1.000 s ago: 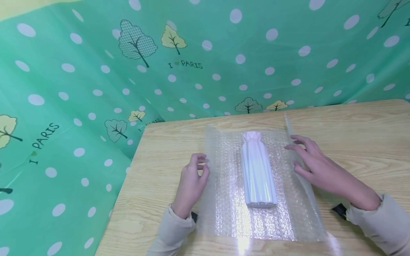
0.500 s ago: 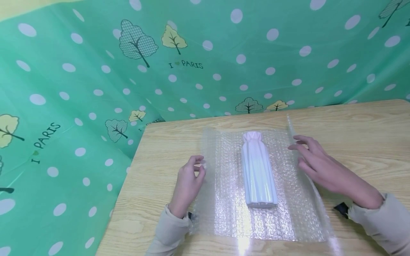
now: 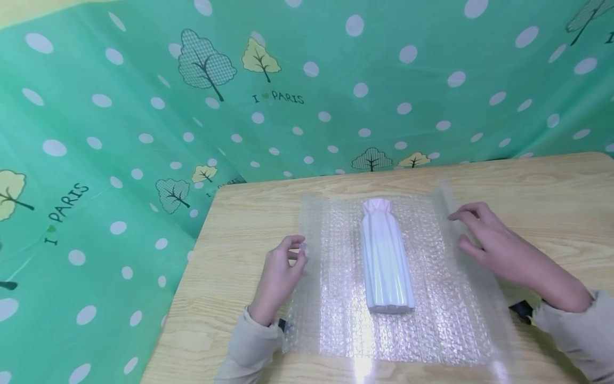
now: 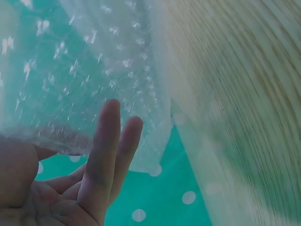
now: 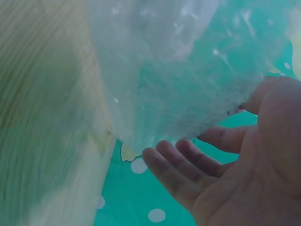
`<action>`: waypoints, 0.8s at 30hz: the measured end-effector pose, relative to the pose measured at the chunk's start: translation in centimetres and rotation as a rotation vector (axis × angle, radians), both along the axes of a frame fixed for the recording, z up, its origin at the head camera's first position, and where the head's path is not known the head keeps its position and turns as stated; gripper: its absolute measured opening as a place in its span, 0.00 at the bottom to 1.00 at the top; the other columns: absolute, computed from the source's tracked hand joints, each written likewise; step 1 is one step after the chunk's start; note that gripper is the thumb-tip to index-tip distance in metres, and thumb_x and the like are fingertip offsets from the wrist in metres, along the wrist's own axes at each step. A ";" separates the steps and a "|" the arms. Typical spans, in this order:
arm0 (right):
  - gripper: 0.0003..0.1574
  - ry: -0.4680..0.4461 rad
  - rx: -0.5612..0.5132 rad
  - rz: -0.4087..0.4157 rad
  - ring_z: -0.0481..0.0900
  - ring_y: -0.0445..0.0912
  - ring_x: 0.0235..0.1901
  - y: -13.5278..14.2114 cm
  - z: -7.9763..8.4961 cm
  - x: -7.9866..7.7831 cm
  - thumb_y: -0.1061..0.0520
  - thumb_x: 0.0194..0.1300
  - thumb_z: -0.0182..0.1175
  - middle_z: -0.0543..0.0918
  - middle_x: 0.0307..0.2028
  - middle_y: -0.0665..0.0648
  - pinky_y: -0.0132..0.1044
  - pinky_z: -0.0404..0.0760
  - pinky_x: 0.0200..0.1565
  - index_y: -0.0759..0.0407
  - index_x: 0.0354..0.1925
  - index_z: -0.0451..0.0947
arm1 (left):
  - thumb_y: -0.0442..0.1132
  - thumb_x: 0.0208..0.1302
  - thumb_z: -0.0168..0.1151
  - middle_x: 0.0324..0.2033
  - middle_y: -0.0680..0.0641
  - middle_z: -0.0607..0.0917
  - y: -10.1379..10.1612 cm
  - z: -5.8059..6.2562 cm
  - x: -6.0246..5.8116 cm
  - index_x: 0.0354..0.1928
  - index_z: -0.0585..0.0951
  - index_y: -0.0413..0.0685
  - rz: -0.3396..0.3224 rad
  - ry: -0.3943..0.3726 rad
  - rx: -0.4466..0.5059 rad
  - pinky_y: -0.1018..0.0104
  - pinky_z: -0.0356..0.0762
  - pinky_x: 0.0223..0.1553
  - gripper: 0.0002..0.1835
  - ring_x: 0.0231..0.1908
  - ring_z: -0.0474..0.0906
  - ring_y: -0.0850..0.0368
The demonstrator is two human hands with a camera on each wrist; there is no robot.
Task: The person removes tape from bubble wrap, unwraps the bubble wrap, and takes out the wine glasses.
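Observation:
A pale, glossy vase (image 3: 387,256) with a pleated body and a pinched-in neck lies on its side, its neck pointing to the far edge of the table. Under it spreads a clear sheet of bubble wrap (image 3: 336,325). My left hand (image 3: 280,272) pinches the sheet's left edge between thumb and index finger; in the left wrist view, other fingers (image 4: 106,150) extend behind the wrap (image 4: 70,80). On the opposite side, my right hand (image 3: 499,248) pinches the right edge, which stands raised. The right wrist view has its remaining fingers (image 5: 171,176) loosely bent below the film.
The wooden table (image 3: 542,202) carries the sheet near its front edge. Behind and to the left hangs a green cloth (image 3: 288,64) with white dots and printed trees. A dark strap end (image 3: 522,311) sticks out at the right sleeve.
My right hand has moved to the right, drawing the wrap's right side outward and flatter. My left hand has shifted slightly left with its edge. The vase has stayed in place.

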State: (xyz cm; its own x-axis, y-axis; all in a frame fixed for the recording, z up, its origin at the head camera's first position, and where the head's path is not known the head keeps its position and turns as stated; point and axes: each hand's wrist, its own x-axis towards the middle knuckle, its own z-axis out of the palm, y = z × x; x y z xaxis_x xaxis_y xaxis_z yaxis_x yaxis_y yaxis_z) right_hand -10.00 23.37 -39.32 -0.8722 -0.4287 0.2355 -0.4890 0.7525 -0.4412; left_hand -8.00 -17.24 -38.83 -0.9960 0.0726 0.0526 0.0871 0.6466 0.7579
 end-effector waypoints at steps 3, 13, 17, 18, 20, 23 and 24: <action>0.25 0.018 0.012 -0.002 0.75 0.57 0.44 0.4 -0.2 -0.2 0.68 0.64 0.59 0.66 0.57 0.72 0.47 0.80 0.34 0.70 0.59 0.70 | 0.30 0.66 0.57 0.50 0.37 0.84 -0.2 0.0 0.0 0.59 0.76 0.35 -0.017 -0.016 0.019 0.75 0.84 0.27 0.19 0.37 0.87 0.51; 0.28 -0.075 0.042 -0.006 0.76 0.63 0.46 1.6 -0.5 -0.6 0.67 0.66 0.60 0.63 0.58 0.76 0.55 0.82 0.39 0.73 0.62 0.67 | 0.27 0.58 0.60 0.51 0.39 0.83 -1.0 -0.3 -0.1 0.61 0.75 0.37 -0.017 -0.041 -0.003 0.74 0.84 0.31 0.26 0.41 0.86 0.49; 0.30 -0.099 0.072 -0.007 0.80 0.58 0.40 2.2 -0.5 -0.7 0.66 0.64 0.63 0.63 0.56 0.76 0.47 0.83 0.34 0.73 0.62 0.66 | 0.27 0.57 0.61 0.52 0.39 0.83 -1.3 -0.4 -0.1 0.61 0.76 0.39 -0.003 -0.055 -0.032 0.73 0.85 0.33 0.27 0.42 0.85 0.47; 0.31 -0.102 0.080 -0.006 0.80 0.55 0.38 2.5 -0.5 -0.7 0.67 0.63 0.64 0.64 0.55 0.76 0.45 0.82 0.32 0.74 0.62 0.66 | 0.27 0.57 0.61 0.52 0.39 0.83 -1.4 -0.4 -0.1 0.61 0.76 0.39 0.001 -0.060 -0.035 0.73 0.85 0.33 0.27 0.43 0.85 0.47; 0.33 -0.112 0.101 -0.008 0.78 0.50 0.34 2.9 -0.6 -0.8 0.67 0.62 0.65 0.64 0.54 0.76 0.38 0.80 0.27 0.74 0.61 0.66 | 0.27 0.57 0.61 0.52 0.39 0.83 -1.6 -0.5 -0.1 0.62 0.76 0.40 0.009 -0.067 -0.043 0.72 0.85 0.34 0.27 0.43 0.85 0.47; 0.34 -0.157 0.115 -0.010 0.75 0.46 0.31 3.3 -0.7 -0.9 0.67 0.61 0.66 0.65 0.52 0.75 0.32 0.75 0.24 0.74 0.62 0.65 | 0.28 0.58 0.62 0.53 0.39 0.82 -1.8 -0.6 -0.1 0.62 0.76 0.41 0.013 -0.074 -0.060 0.70 0.85 0.34 0.27 0.44 0.85 0.46; 0.34 -0.181 0.116 -0.007 0.74 0.45 0.31 3.5 -0.8 -0.9 0.67 0.61 0.66 0.64 0.52 0.75 0.31 0.74 0.24 0.75 0.62 0.64 | 0.29 0.59 0.62 0.54 0.40 0.82 -1.8 -0.6 -0.1 0.62 0.76 0.42 0.018 -0.079 -0.066 0.70 0.85 0.35 0.26 0.44 0.84 0.47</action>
